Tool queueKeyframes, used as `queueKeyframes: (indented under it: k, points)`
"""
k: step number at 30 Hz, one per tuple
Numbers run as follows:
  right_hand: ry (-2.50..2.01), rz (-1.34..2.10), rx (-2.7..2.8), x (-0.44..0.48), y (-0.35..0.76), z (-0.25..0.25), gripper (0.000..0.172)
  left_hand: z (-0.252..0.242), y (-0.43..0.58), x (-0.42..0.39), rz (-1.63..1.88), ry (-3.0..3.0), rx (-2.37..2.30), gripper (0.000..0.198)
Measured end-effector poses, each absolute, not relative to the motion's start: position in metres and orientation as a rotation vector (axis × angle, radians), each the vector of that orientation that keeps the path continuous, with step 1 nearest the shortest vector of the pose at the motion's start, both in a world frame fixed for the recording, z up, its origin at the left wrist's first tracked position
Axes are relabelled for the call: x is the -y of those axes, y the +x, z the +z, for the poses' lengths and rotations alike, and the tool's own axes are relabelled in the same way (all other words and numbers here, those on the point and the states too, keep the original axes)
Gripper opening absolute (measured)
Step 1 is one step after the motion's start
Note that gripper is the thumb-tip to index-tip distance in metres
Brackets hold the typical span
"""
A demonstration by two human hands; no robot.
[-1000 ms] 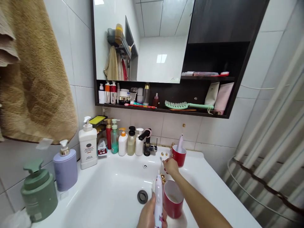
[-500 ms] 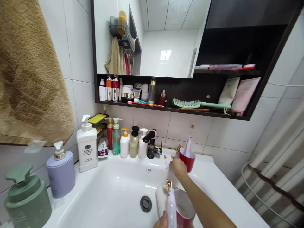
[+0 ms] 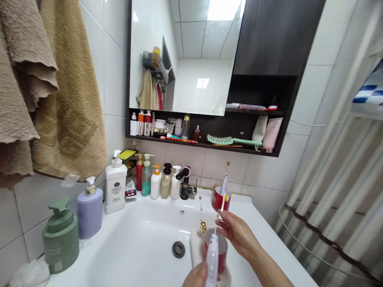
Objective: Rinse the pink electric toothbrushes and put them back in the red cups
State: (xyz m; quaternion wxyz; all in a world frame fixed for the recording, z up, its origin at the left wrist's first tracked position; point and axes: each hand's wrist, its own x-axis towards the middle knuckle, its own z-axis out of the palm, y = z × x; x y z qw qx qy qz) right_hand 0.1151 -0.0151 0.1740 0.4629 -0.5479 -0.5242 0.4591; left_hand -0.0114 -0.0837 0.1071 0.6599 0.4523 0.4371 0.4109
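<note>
My left hand [image 3: 196, 276] is closed around a pale pink electric toothbrush handle [image 3: 212, 257], upright at the bottom of the view, its bare metal shaft pointing up. Between the fingertips of my right hand [image 3: 236, 231] is a white toothbrush head [image 3: 222, 205] with yellow bristles at the top, held just above and right of the shaft and apart from it. A red mug [image 3: 222, 259] with a gold handle stands behind the toothbrush handle. Farther back, a second red mug [image 3: 217, 200] holds another pale electric toothbrush [image 3: 224, 183]. Another small brush head [image 3: 201, 204] lies on the sink's back ledge.
The white basin [image 3: 143, 247] has a dark drain [image 3: 178, 249] and a black faucet [image 3: 185, 187]. Several pump bottles, such as a white one [image 3: 116, 187], line the left and back edges. A mirror cabinet [image 3: 191, 142] hangs above, with towels [image 3: 68, 99] on the left.
My right hand has come back from the ledge by the far mug toward the toothbrush handle, now with a brush head in its fingers. The view has shifted, showing more towel and radiator.
</note>
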Motion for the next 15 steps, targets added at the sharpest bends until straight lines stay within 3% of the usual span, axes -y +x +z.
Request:
queueKeyframes:
  k: [4,15]
  points:
    - [-0.889,1.547,1.001,0.068,0.107,0.196,0.015,0.126,-0.004,0.12,0.934,1.001,-0.874,0.051]
    - [-0.812,1.589,1.003,0.104,0.099,0.201,0.013,0.138,-0.004,0.153,1.015,1.001,-0.9,0.056]
